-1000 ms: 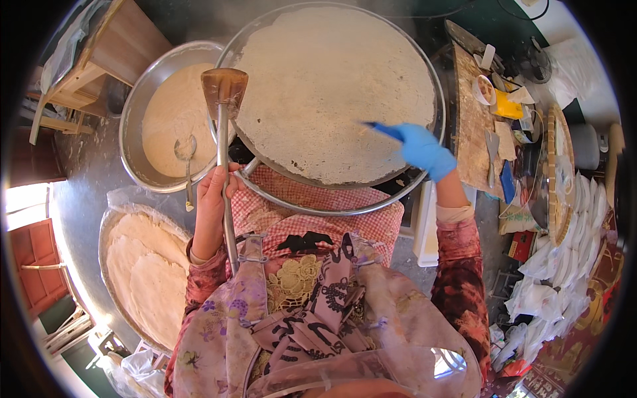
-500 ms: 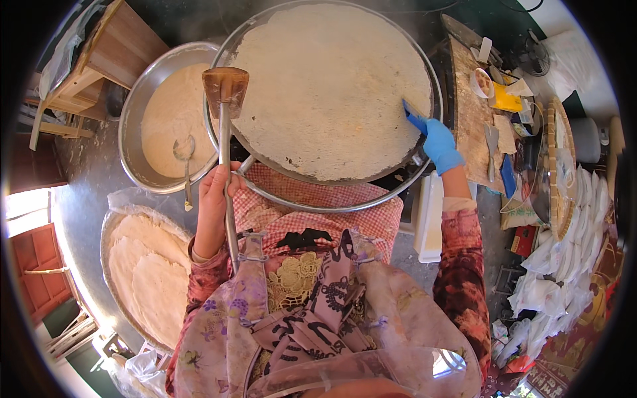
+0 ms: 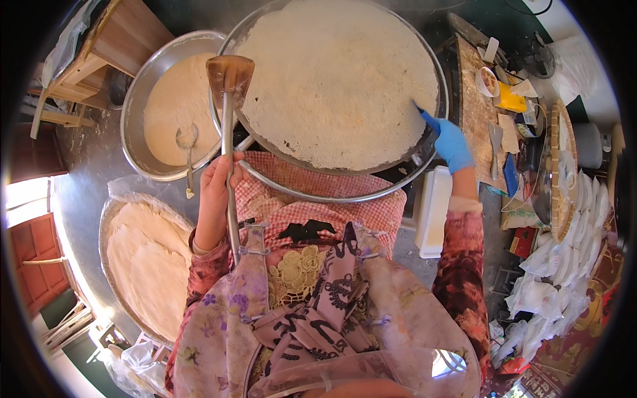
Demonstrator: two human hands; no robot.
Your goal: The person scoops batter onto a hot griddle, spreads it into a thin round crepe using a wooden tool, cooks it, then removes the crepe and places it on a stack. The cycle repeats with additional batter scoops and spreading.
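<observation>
A wide, pale, thin sheet of cooked batter (image 3: 338, 86) covers the round griddle (image 3: 446, 83) in front of me. In a blue glove, my right hand (image 3: 454, 147) is closed around a blue scraper (image 3: 426, 118) at the griddle's right edge. The scraper's blade shows nearly edge-on over the sheet's rim; whether it touches is unclear. My bare left hand (image 3: 217, 182) grips the metal handle of a long paddle (image 3: 229, 76) with a brown, flat head. The paddle stands head-up beside the griddle's left rim, its lower end against my apron.
Left of the griddle sits a metal basin (image 3: 136, 132) of batter with a ladle (image 3: 188, 142) in it. Below that is a round tray of dough-like sheets (image 3: 149, 265). On the right, a worktable (image 3: 474, 113) holds a bowl and tools; a white container (image 3: 434, 212) stands beside it.
My right hand and the scraper have moved slightly right and down along the rim, and the blade now looks narrower. The left hand keeps its hold on the paddle. The whole view has shifted a little.
</observation>
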